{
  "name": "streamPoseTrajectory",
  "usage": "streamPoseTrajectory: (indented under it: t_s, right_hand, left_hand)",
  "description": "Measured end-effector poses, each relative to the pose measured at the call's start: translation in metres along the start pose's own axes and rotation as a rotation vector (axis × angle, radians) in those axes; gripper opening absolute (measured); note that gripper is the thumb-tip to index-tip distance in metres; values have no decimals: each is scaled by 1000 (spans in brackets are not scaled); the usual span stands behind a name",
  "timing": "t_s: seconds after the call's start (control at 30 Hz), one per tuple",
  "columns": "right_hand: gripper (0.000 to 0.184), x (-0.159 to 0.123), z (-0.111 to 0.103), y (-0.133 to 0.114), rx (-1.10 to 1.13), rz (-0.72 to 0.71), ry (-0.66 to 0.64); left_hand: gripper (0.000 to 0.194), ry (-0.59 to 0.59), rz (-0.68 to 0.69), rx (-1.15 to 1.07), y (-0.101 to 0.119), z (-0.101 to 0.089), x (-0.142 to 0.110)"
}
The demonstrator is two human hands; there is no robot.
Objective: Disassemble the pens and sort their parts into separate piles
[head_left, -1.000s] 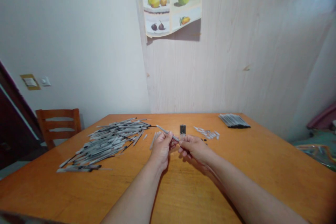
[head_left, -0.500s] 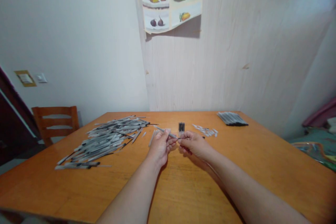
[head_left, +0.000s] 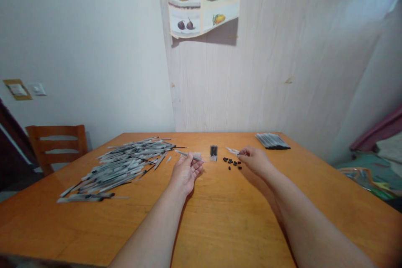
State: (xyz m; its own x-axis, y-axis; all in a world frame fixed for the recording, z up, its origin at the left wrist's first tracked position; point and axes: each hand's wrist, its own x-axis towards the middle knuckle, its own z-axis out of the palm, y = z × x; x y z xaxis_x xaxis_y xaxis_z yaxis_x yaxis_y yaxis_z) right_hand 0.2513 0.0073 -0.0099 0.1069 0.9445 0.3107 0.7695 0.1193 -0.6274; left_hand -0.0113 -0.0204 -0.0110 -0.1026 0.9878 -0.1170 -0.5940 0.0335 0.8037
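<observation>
My left hand (head_left: 185,171) is closed around a thin grey pen barrel (head_left: 187,155), held just above the orange wooden table (head_left: 220,217). My right hand (head_left: 255,160) has reached to the right, its fingers pinched at a small heap of clear pen caps (head_left: 232,150); whether it holds one I cannot make out. Several small black pieces (head_left: 231,163) lie on the table between my hands. A short black bundle (head_left: 213,152) stands just beyond them.
A large loose pile of grey pens (head_left: 122,166) covers the table's left part. A neat stack of dark pens (head_left: 271,141) lies at the far right corner. A wooden chair (head_left: 53,144) stands at the left. A fruit poster (head_left: 202,4) hangs on the wall.
My hands have come apart. The right hand let go of the pen's end and moved right to the clear caps, uncovering the small black pieces. The left hand keeps the barrel.
</observation>
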Motion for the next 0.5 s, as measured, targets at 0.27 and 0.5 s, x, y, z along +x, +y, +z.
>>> streamPoseTrajectory:
  t_s: [0.27, 0.5]
  right_hand:
    - [8, -8, 4, 3, -149, 52, -161]
    - [9, -11, 15, -6, -290, -22, -200]
  left_hand:
    - [14, 1, 14, 26, 0, -1, -1]
    - [15, -6, 15, 49, -1, -2, 0]
